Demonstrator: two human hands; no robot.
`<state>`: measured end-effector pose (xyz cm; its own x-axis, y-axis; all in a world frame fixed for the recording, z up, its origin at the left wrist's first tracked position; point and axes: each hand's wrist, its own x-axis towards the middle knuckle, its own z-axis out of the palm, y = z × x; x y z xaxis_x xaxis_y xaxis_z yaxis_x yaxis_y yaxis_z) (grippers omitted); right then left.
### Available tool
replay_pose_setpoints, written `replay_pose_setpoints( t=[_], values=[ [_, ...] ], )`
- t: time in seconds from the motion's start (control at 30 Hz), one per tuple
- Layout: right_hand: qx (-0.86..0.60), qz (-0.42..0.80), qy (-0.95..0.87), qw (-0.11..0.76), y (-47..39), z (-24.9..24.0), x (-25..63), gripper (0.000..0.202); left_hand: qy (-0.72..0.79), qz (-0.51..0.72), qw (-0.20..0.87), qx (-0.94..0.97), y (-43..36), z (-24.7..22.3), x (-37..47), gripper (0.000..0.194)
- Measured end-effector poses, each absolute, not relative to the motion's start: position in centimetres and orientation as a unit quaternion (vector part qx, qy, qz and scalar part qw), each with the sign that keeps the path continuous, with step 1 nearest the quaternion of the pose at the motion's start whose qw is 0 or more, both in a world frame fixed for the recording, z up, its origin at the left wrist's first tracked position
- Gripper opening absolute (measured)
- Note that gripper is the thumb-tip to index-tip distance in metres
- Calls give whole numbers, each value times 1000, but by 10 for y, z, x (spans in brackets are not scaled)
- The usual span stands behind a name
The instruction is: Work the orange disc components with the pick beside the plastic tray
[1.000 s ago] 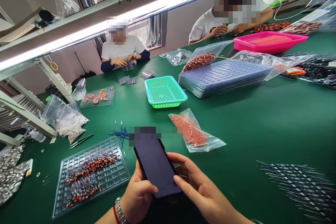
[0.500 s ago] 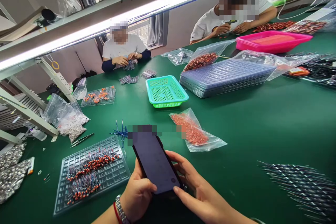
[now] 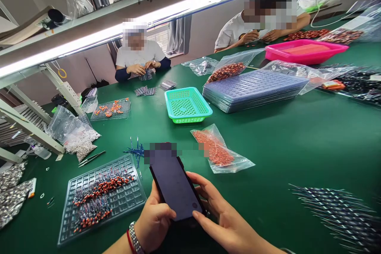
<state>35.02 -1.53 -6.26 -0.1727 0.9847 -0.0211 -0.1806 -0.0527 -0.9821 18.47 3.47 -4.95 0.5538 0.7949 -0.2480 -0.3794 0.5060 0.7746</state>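
Both hands hold a dark smartphone upright above the green table. Along its left edge my left hand is wrapped, with the thumb at the lower left of the screen. My right hand grips the opposite edge, its thumb by the bottom right corner. To the left of the phone lies a gridded plastic tray bearing rows of small orange-tipped parts with thin leads. Behind the phone are loose blue strips, partly hidden by it. A clear bag of small orange parts rests beyond my right hand.
A green basket and stacked clear trays stand farther back. Tweezers lie left, near bags of small parts. Dark leaded parts lie right. A pink tray is near one of two people across the table. A lit shelf hangs overhead.
The view has shifted slightly, so things on the table appear a little farther left. My right thumb has moved slightly left at the phone's lower edge. Both hands still hold the phone.
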Motion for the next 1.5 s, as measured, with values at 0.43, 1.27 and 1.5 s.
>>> replay_pose_setpoints(
  t=[0.43,1.27,1.5],
  values=[
    [-423,588,-484,491,-16,-62,351,60,296,366,816,336,35,-48,186,71],
    [-469,496,-509,525,-16,-67,351,38,293,351,822,341,31,-54,188,68],
    [-472,468,-534,523,-17,-71,350,45,286,352,819,353,29,-51,190,72]
  ],
)
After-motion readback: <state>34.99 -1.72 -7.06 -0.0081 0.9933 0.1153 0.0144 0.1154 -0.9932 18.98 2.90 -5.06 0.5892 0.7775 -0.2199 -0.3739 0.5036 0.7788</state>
